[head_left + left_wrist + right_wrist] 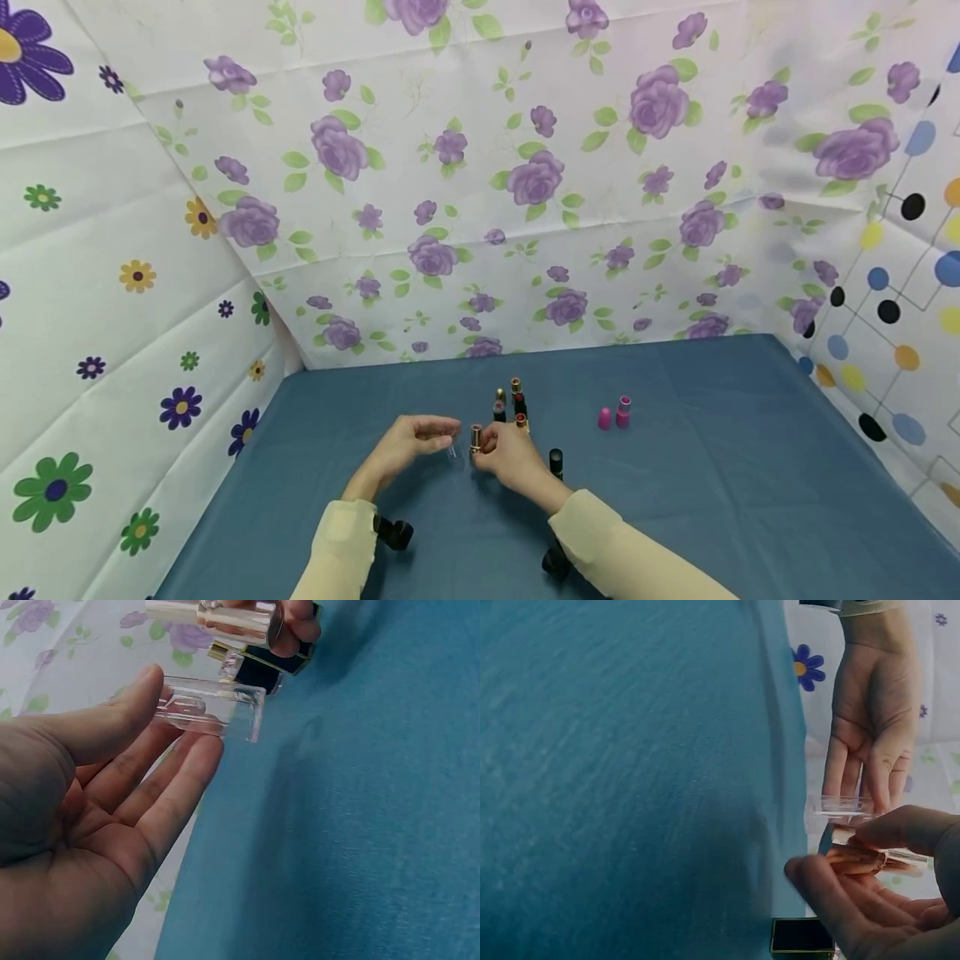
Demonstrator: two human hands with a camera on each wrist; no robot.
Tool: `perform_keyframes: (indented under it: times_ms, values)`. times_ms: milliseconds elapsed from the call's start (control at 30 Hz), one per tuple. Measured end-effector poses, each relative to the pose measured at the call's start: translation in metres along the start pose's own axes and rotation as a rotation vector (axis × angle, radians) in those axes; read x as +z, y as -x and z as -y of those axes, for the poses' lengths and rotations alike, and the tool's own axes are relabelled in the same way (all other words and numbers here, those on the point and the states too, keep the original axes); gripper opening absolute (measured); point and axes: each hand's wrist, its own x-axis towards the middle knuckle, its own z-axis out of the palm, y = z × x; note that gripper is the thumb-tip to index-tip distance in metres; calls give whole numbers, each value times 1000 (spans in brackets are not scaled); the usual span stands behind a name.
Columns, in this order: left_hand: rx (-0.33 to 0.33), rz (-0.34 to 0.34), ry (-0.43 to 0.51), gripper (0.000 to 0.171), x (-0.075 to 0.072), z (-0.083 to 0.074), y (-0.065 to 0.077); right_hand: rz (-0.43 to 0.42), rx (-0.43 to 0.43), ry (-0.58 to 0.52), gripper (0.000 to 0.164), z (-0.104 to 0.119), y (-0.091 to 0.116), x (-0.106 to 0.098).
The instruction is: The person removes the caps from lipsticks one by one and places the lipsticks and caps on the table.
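Note:
My left hand [417, 439] pinches a clear, see-through cap [214, 709] between thumb and fingertips. Across from it, my right hand [516, 458] grips a shiny gold lipstick tube [476, 438] by its lower part. In the right wrist view the tube [862, 859] lies between thumb and fingers, close to the clear cap [844, 806]. A small gap separates cap and tube in the head view. Just behind the right hand stands a cluster of lipsticks [520, 404], dark and gold, partly hidden by that hand.
A black-topped tube [556, 461] stands beside the right wrist. Farther right are a pink cap [604, 419] and a pink lipstick tube [623, 413]. Blue cloth [712, 467] covers the table, with flowered sheets [450, 208] hanging behind and at the sides.

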Motion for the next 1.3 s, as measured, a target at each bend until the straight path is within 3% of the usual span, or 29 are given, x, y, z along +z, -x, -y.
perform_keyframes:
  times_ms: [133,900,1100,1300]
  values:
    - [7,20,-20,34,4,2,1,-8,-11,93,11,-3,0,2]
    - [-8,40,-22,33,15,1,1,-28,-76,320,14,-1,3,9]
    - [-16,44,-43,32,14,4,2,-24,-64,333,14,-3,1,11]
    - [-17,48,-33,38,12,-1,4,-10,-49,298,25,7,4,1]
